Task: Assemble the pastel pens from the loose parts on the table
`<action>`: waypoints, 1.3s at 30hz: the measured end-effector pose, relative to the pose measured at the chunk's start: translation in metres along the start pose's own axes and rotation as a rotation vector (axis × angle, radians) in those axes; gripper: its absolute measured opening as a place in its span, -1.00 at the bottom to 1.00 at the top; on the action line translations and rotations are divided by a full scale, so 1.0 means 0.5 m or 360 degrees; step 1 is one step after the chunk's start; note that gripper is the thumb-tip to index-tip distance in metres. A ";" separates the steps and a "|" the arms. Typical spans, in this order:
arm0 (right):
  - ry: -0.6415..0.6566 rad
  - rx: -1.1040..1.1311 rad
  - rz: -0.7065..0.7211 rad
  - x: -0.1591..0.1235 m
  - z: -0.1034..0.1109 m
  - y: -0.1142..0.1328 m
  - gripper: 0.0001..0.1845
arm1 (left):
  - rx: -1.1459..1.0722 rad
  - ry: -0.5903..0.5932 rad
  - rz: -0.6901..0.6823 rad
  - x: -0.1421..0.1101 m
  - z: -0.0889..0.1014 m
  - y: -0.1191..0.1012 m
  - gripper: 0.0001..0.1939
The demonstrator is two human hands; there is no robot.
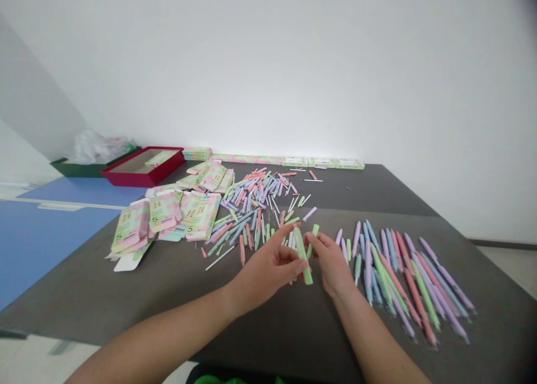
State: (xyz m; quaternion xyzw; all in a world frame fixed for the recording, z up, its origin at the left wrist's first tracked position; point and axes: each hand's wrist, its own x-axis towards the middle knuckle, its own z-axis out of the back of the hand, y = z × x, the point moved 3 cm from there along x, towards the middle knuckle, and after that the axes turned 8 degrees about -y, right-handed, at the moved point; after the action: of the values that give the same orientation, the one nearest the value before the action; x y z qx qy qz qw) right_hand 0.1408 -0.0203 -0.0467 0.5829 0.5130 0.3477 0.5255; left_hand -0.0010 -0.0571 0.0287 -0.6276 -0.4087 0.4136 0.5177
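Observation:
Above the dark table, my left hand (268, 266) grips a light green pen barrel (302, 258) between thumb and fingers. The barrel is tilted, its lower end towards me. Close beside it, my right hand (331, 258) pinches a shorter green pen part (313, 237); its far fingers are partly hidden. The two green pieces are very near each other, and I cannot tell whether they touch. Just beyond my hands lies a loose heap of pen parts (255, 197) in purple, blue, pink and green, with white thin refills among them. Many pens (419, 283) lie in rows right of my right hand.
Printed cardboard packets (203, 213) are piled on the left. A red box lid (138, 177) and a green tray (79, 169) with a plastic bag (98, 146) stand at the back left. Flat boxes (293, 161) line the wall. A blue surface (46, 233) adjoins the table.

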 end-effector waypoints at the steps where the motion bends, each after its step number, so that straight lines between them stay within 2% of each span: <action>1: -0.0009 -0.0002 -0.0009 0.001 0.000 0.001 -0.68 | 0.0079 -0.0042 0.0004 0.002 0.016 0.004 -0.26; 5: -0.0039 0.0008 -0.0041 0.000 0.000 0.004 -0.68 | 0.0693 -0.0297 0.0106 -0.006 0.104 0.041 -0.29; 8: -0.0003 0.0010 -0.0027 -0.004 -0.002 0.006 -0.68 | 0.1222 -0.0265 0.0311 -0.033 0.154 0.095 -0.33; 11: 0.0018 -0.0002 -0.0008 -0.007 -0.004 0.006 -0.67 | 0.1535 -0.0215 0.0403 -0.056 0.174 0.139 -0.33; 14: 0.0019 -0.0004 -0.0001 -0.007 -0.005 0.006 -0.68 | 0.1712 -0.0207 0.0400 -0.059 0.174 0.147 -0.28; 17: 0.0010 0.0013 -0.0012 -0.007 -0.005 0.007 -0.71 | 0.2040 -0.0315 0.0300 -0.045 0.166 0.116 -0.29; 19: 0.0007 0.0020 -0.0014 -0.006 -0.004 0.007 -0.73 | 0.2248 -0.0410 0.0162 -0.032 0.154 0.088 -0.44; 21: 0.0006 0.0018 -0.0015 -0.005 -0.004 0.007 -0.73 | 0.2311 -0.0377 -0.0001 -0.015 0.132 0.072 -0.63; 24: -0.0003 0.0013 -0.0023 -0.004 -0.003 0.006 -0.72 | 0.2310 -0.0226 -0.0121 0.011 0.094 0.084 -0.70; 28: -0.0015 -0.0001 -0.0004 -0.002 0.000 0.007 -0.69 | 0.2400 -0.0160 -0.0075 0.037 0.062 0.124 -0.71; 31: -0.0004 -0.0021 0.0030 -0.002 0.001 0.009 -0.68 | 0.2449 -0.0172 -0.0035 0.042 0.063 0.135 -0.72; 39: 0.0020 -0.0114 0.0088 -0.007 -0.003 0.009 -0.66 | 0.2559 -0.0162 0.0006 0.021 0.093 0.128 -0.75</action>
State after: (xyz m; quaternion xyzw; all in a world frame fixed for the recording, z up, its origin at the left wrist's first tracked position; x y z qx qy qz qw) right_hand 0.1398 -0.0231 -0.0414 0.5754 0.4872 0.3838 0.5331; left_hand -0.0360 -0.0411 -0.0414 -0.0441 -0.0080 0.6100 0.7911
